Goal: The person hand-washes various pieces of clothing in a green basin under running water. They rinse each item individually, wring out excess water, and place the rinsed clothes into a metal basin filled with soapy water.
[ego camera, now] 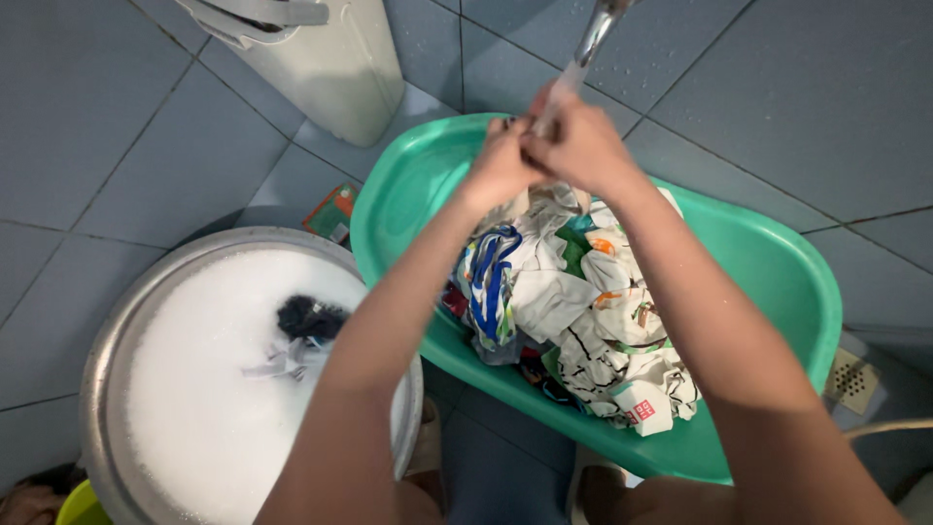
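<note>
Under the tap (595, 34), at the far rim of the green tub (777, 262), the left hand (498, 165) and right hand (583, 146) are pressed together, both clenched on a bunched bit of cloth (546, 192) that rises from the laundry (573, 301) heaped in the tub; a thin stream of water falls right onto the knuckles. By the look of it this is the rinsing step, one piece being rubbed or wrung under the stream while the rest of the pile waits below. From here, a next move would call for a firm twist with both hands kept over the tub, so that drips land inside, and for care that the trailing end of the piece does not drag its neighbours up with it. Nearer the left edge of the floor (117, 146) stands a round metal basin (102, 360) full of white suds, with a dark garment (309, 317) and a pale one (282, 362) poking through the foam; its rim sits just beside the tub. A white bin (330, 68) stands at the far side, a small sachet (332, 214) lies between bin and tub, and a drain (853, 377) shows by the right edge. Both forearms cross above the basin and tub, hiding part of each.
</note>
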